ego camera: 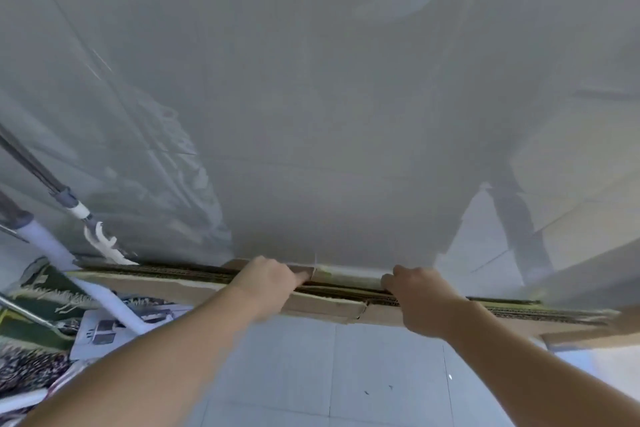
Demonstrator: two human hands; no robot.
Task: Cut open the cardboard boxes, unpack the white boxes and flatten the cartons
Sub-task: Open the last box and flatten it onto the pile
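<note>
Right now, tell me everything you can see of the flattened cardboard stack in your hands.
The cardboard stack is brown corrugated board, several flattened layers seen edge-on, with the fluting showing along the top edges. It runs roughly level from left to right in front of a pale wall, above the tiled floor. Some edges look torn, and a strip of pale tape crosses the middle. The left hand and right hand each grip its top edge from above, apart.

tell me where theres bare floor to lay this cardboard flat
Bare tile floor lies in front of the flattened cardboard, between the two forearms. A second patch shows past the right hand, at the glossy wall. The left is crowded: mop poles, papers and a patterned rug. The left hand grips the cardboard's top edge too.
</note>
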